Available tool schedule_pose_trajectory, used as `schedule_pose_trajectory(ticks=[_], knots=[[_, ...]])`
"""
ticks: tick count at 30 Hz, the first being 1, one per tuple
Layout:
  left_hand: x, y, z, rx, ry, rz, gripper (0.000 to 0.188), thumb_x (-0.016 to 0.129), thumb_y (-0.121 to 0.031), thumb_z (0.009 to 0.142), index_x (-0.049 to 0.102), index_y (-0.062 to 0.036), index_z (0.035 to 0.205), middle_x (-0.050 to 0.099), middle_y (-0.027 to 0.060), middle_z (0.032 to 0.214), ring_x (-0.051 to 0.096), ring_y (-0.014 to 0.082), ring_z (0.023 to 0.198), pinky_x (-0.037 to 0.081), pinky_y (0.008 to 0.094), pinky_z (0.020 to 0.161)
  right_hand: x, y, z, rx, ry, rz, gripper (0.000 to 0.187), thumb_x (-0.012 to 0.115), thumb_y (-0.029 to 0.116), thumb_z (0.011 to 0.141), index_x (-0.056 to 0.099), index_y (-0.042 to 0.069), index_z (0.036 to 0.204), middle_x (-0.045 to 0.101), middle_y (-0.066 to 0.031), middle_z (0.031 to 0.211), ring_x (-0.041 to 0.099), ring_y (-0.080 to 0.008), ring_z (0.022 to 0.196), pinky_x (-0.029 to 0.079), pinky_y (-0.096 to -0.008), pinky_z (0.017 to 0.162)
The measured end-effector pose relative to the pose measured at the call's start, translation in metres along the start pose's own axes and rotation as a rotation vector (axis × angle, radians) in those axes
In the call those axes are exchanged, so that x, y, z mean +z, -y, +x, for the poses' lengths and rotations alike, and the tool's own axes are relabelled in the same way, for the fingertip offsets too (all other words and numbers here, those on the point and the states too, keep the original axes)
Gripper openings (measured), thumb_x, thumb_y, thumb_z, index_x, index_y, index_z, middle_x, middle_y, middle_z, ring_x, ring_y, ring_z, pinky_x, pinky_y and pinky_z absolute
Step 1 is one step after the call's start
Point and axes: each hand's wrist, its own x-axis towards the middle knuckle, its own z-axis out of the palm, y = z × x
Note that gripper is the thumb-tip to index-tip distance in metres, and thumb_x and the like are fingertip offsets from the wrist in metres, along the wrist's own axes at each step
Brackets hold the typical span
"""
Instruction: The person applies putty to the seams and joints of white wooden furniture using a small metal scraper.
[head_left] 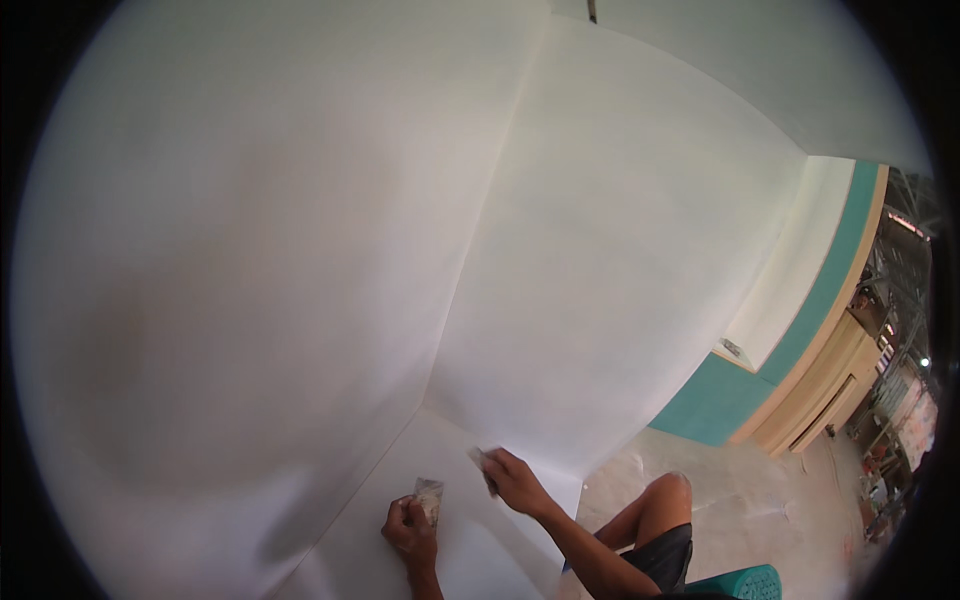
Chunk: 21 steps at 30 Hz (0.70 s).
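Observation:
Low in the middle of the view, my left hand (410, 535) pinches a small flat putty scraper (430, 495), its grey face smeared with pale material. My right hand (518, 482) is closed on a second thin scraper (477, 458), partly covered by the fingers. The two tools are apart. Both hands are over a smooth white panel (500, 555) at the bottom of a white corner. Behind them rise a left white wall (300, 250) and a far white wall (600, 250), meeting in a long seam.
My bent knee (668, 495) is to the right, near a teal cylindrical object (750, 582). Beyond the panel lies a dusty floor (760, 500). A teal and wood-edged panel (710, 405) stands at the right, with a small item (733, 347) on its ledge.

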Motion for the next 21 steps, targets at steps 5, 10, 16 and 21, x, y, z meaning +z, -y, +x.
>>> schedule_pose_trajectory(ticks=[5, 10, 16, 21], knots=[[-0.01, 0.031, -0.001, 0.005, -0.071, 0.003, 0.021, 0.059, -0.012, 0.094, 0.065, 0.0082, 0.094, 0.066, 0.0109, 0.075, 0.061, 0.017, 0.071, 0.05, 0.0334, 0.068, -0.074, 0.104, -0.074, -0.288, -0.351, 0.506, 0.029, 0.079, 0.003, 0.084, 0.063, 0.007, 0.107, 0.058, 0.0032, 0.087, 0.057, -0.007, 0.081, 0.052, -0.0245, 0.078], [0.009, 0.022, -0.004, -0.096, -0.035, -0.084, 0.019, 0.058, -0.011, 0.095, 0.063, 0.007, 0.09, 0.06, 0.005, 0.071, 0.054, 0.0117, 0.067, 0.046, 0.0313, 0.062, -0.157, 0.2, -0.163, -1.038, -0.522, 0.334, 0.029, 0.078, 0.004, 0.085, 0.061, 0.008, 0.109, 0.058, 0.0023, 0.089, 0.057, -0.0073, 0.079, 0.052, -0.0255, 0.077], [0.025, 0.077, -0.001, 0.094, -0.144, -0.029, 0.021, 0.057, -0.014, 0.097, 0.064, 0.0038, 0.089, 0.06, 0.0032, 0.068, 0.052, 0.0113, 0.058, 0.043, 0.0295, 0.054, -0.176, 0.2, -0.195, -1.318, -0.411, 0.18, 0.029, 0.076, 0.006, 0.087, 0.06, 0.009, 0.111, 0.058, 0.0012, 0.091, 0.056, -0.0077, 0.077, 0.053, -0.0266, 0.076], [0.015, 0.183, 0.011, 0.621, -0.368, 0.689, 0.021, 0.065, -0.023, 0.098, 0.065, -0.0031, 0.105, 0.064, 0.012, 0.099, 0.059, 0.0238, 0.089, 0.049, 0.0355, 0.082, -0.19, 0.218, -0.211, -1.466, -0.37, 0.084, 0.03, 0.074, 0.007, 0.088, 0.058, 0.009, 0.113, 0.059, 0.0003, 0.092, 0.056, -0.008, 0.076, 0.053, -0.0275, 0.075]])
